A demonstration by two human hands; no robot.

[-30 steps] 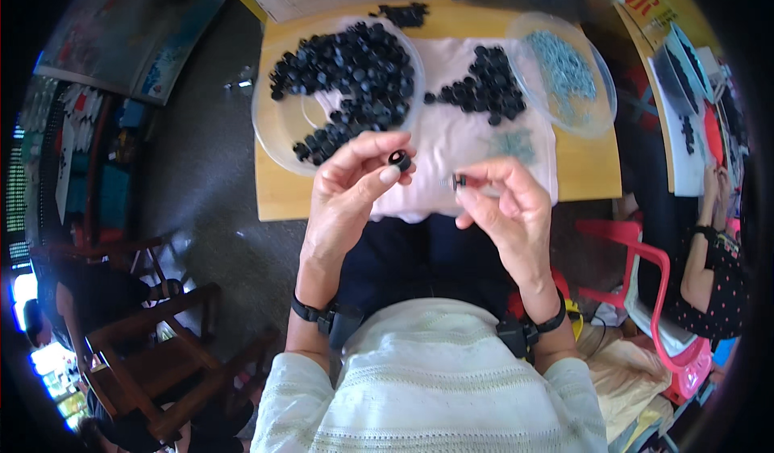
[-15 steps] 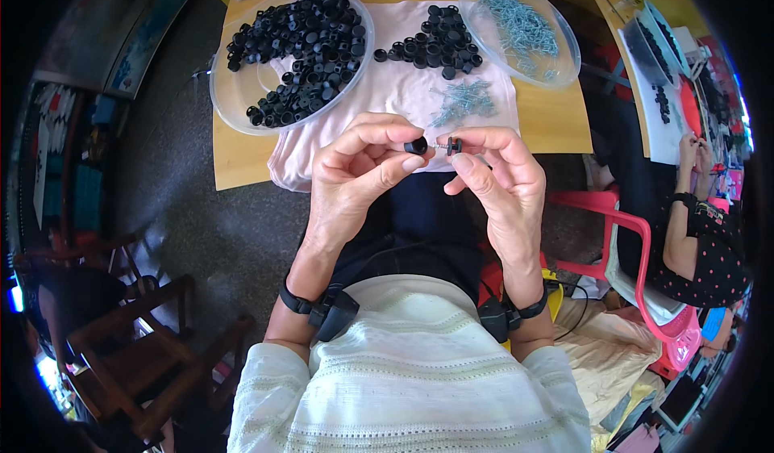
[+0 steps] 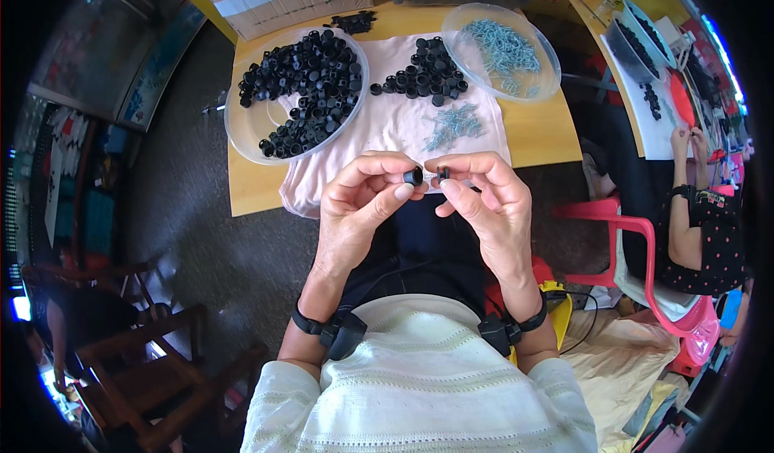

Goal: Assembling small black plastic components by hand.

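Note:
My left hand pinches a small black round cap between thumb and fingers. Facing it, my right hand grips a small black plastic piece with its thumb and forefinger. A thin metal bit, apparently a spring, shows in the narrow gap between the two parts; whether it touches the cap I cannot tell. Both hands are above the table's near edge. Beyond them, a loose pile of thin silvery metal pieces and a heap of black caps lie on a pale pink cloth.
A clear round tub of black caps stands left, another clear tub of silvery pieces right. Small flat black parts and a cardboard box are at the back. A person works at the right, near a pink chair.
The view has shifted, so table and hands sit lower in the picture. The cap and the black piece have come slightly closer together; both hands keep their grip.

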